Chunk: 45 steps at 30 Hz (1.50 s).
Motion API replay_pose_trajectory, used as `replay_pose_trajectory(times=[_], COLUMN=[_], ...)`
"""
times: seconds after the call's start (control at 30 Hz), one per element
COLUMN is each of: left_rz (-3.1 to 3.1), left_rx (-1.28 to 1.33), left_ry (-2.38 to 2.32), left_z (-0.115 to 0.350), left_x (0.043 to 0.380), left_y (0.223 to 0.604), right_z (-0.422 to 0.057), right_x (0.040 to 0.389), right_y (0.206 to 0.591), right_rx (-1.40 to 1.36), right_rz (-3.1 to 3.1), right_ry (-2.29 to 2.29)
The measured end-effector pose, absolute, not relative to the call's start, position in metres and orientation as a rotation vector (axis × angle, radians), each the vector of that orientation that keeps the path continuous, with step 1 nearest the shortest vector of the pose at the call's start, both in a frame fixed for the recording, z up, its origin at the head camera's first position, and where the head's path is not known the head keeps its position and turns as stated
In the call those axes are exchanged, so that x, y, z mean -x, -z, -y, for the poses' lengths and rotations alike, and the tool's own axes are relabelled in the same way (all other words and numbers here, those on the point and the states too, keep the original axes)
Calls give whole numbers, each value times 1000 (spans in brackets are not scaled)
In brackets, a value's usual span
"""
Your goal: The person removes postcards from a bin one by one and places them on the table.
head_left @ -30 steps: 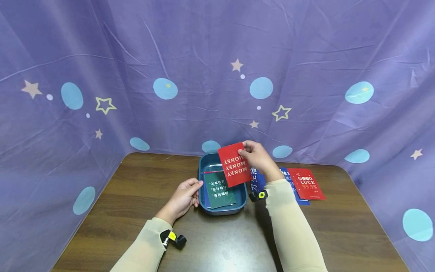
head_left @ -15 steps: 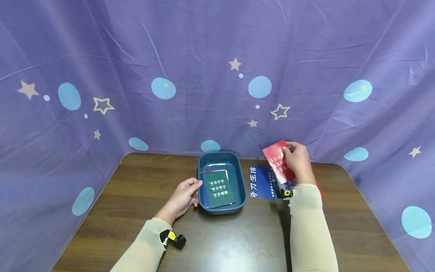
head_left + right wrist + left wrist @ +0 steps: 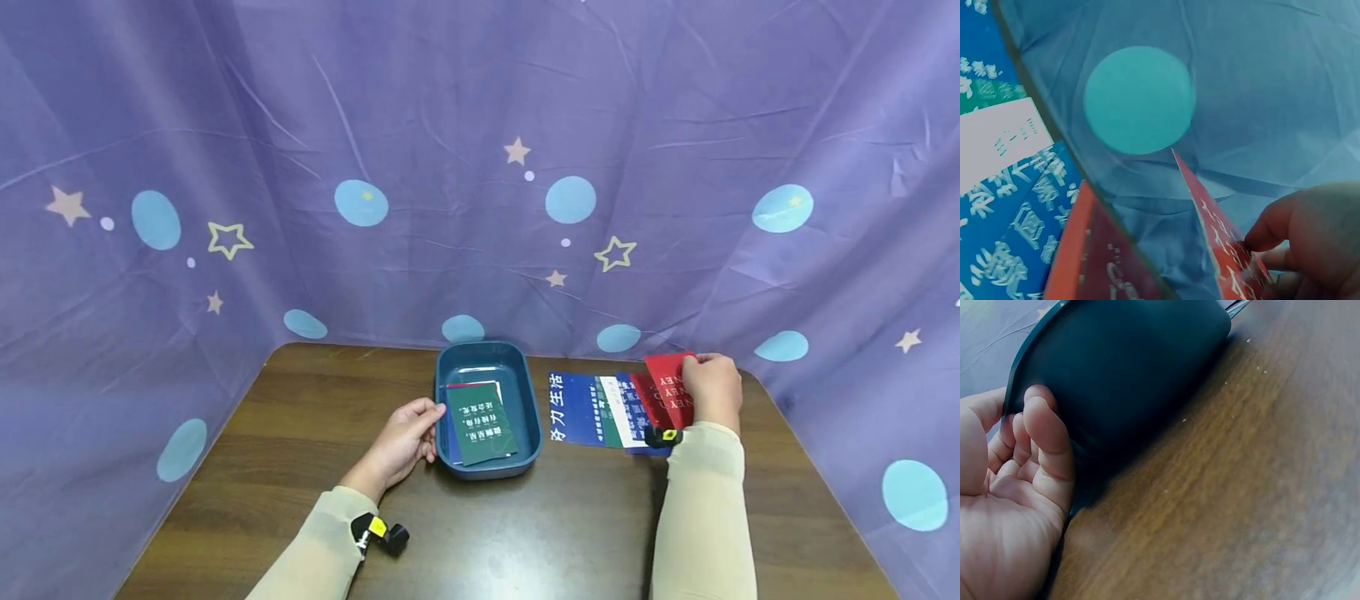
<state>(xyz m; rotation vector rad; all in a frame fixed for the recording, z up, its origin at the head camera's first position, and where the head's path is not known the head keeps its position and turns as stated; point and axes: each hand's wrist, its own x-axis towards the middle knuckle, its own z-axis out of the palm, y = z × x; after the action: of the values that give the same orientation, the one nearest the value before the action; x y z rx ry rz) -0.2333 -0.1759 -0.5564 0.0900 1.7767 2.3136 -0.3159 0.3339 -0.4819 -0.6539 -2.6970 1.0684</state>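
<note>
A purple curtain (image 3: 465, 108) with stars and blue ovals stands behind and around the brown table (image 3: 315, 433). On the table, near its back edge, is the dark teal tray (image 3: 534, 417). The left hand (image 3: 401, 437) holds the tray at its left side: the thumb lies at the rim, and the other fingers are curled at the outer wall. The right hand (image 3: 712, 387) is at the right end of the cards, its thumb and fingers pinching the red card (image 3: 667, 387) by one edge. This card is tilted, above the right end of the row; whether its lower edge touches there, I cannot tell. To the right of the tray the row lies overlapped: a blue card (image 3: 573, 408), then green, white, blue, and another red card (image 3: 1110, 262). Inside the tray, a green card (image 3: 483, 425) with white writing lies on top of other cards.
</note>
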Motion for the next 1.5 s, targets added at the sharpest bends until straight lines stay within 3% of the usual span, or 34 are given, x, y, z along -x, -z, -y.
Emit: replay_pose_trajectory(times=[0.3,1.03,1.5], left_rz=[-1784,-1774,-1777], left_rx=[-102,-85,-84], left_ry=[-2297,-2309,-2304], left_z=[174,176,177], left_x=[232,233,234], left_y=[559,554,554], right_z=[-334,-314,-310], right_x=[313,313,320], right_y=[502,492,491], right_rx=[722,636,724], right_rz=[2892,3076,3091], right_ry=[-1000,-951,-834])
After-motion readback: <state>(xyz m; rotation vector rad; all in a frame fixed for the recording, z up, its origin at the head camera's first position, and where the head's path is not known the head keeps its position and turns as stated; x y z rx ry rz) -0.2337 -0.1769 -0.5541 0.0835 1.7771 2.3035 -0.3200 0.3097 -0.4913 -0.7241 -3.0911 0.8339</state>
